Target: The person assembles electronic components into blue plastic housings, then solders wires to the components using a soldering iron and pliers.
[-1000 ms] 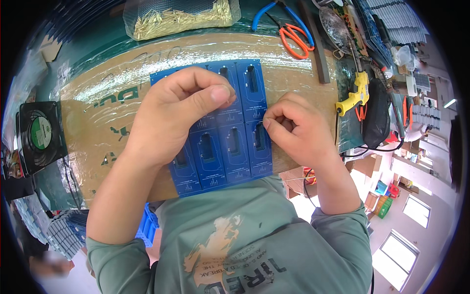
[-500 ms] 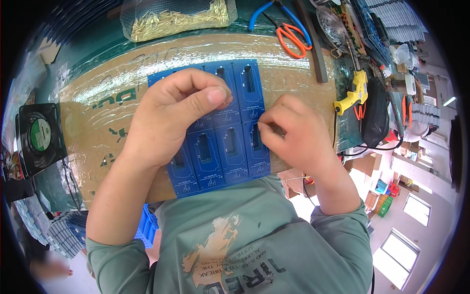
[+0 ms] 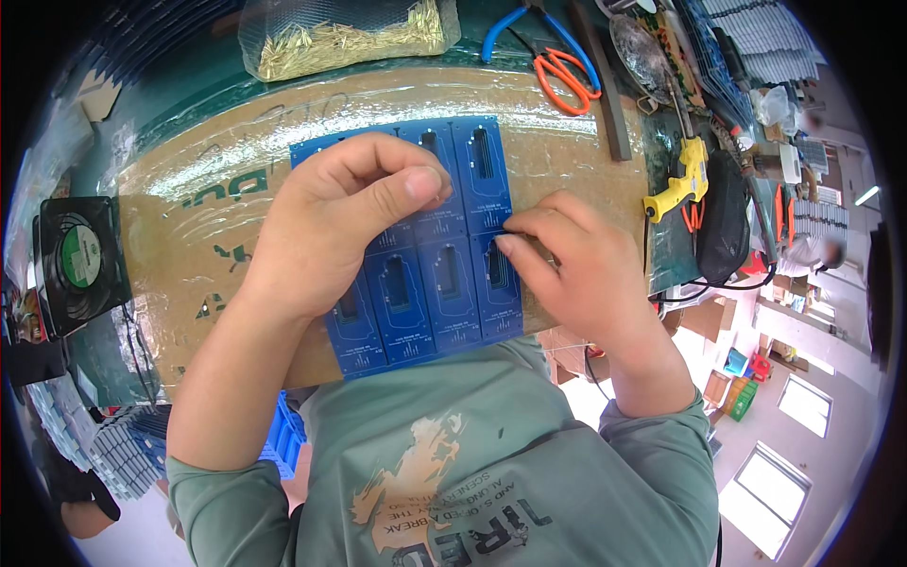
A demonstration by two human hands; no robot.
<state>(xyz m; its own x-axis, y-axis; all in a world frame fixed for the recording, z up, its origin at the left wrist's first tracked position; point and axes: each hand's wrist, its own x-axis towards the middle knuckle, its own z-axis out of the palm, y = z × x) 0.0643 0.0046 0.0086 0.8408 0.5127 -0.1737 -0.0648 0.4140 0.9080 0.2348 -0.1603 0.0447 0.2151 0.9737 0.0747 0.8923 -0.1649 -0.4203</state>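
Note:
A blue printed circuit board panel [image 3: 408, 326] with slotted cut-outs lies in front of me; layered edges inside the slots suggest a stack. Over its upper left part is my left hand [image 3: 350, 213], thumb and forefinger pinched together. Whatever sits in that pinch, if anything, is too small to make out. At the panel's right edge is my right hand [image 3: 581, 265], with thumb and forefinger tips slightly apart, close to the board's edge beside a slot. Nothing shows between those fingertips. The left hand covers part of the panel's upper left.
Cardboard [image 3: 189, 255] under clear film covers the green bench. A clear tray [image 3: 354, 38] of thin golden pieces stands at the back. Blue-handled pliers [image 3: 574, 47], orange-handled scissors [image 3: 565, 85], a dark bar [image 3: 602, 90] and a yellow glue gun [image 3: 685, 180] lie right; a black fan [image 3: 80, 265] stands left.
My right thumb and forefinger have parted a little at the board's edge, and the hand has opened slightly. The left hand keeps its pinch, almost in place.

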